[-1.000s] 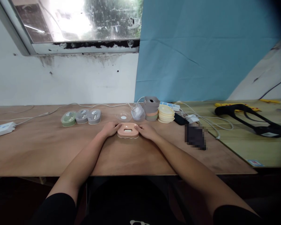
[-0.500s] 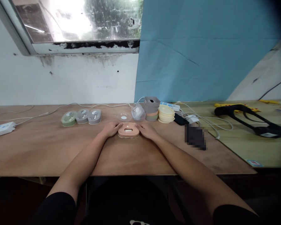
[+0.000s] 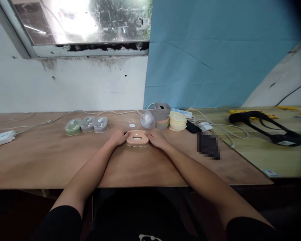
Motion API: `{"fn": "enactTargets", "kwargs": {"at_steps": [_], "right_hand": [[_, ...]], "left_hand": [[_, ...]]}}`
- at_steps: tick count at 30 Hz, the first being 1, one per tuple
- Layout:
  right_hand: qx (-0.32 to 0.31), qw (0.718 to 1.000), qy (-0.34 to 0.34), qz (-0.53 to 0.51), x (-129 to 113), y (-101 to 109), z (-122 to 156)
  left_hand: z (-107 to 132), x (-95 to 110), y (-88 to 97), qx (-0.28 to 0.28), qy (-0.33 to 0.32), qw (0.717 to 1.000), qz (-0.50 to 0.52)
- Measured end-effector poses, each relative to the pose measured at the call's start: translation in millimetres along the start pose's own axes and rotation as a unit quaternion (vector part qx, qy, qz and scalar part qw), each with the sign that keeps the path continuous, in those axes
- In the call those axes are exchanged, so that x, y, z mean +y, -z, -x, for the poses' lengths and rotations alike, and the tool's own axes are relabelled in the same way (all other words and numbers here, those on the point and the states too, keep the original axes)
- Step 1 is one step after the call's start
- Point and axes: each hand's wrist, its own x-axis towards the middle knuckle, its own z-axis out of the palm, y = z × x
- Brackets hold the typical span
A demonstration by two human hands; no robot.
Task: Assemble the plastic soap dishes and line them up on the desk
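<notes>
A flat, rounded pink case (image 3: 137, 138) with a small slot in its top lies on the wooden table (image 3: 52, 160) in front of me. My left hand (image 3: 118, 137) grips its left end with curled fingers. My right hand (image 3: 157, 139) grips its right end the same way. Just behind the case lie a clear lid (image 3: 132, 125) and a clear plastic piece (image 3: 147, 119).
A green case (image 3: 73, 127) and two grey cases (image 3: 94, 124) stand in a row at the left. Stacked grey cases (image 3: 162, 115) and cream lids (image 3: 177, 121) sit behind. White cables and chargers (image 3: 205, 126), a power strip (image 3: 1, 138) and a black headset (image 3: 266, 126) lie around.
</notes>
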Motion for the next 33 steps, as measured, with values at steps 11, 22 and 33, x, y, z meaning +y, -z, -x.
{"fn": "enactTargets", "kwargs": {"at_steps": [11,22,33], "right_hand": [[-0.010,0.999,0.004,0.033,1,-3,-5],[0.282,0.957,0.071,0.000,8,2,-10],[0.136,0.951,0.267,-0.079,1,-12,-19]], "left_hand": [[0,2,-2.3,0.014,0.013,1.000,0.024],[0,-3,-4.0,0.005,-0.005,0.999,0.035],[-3,-6,-7.7,0.025,-0.032,0.998,0.055]]}}
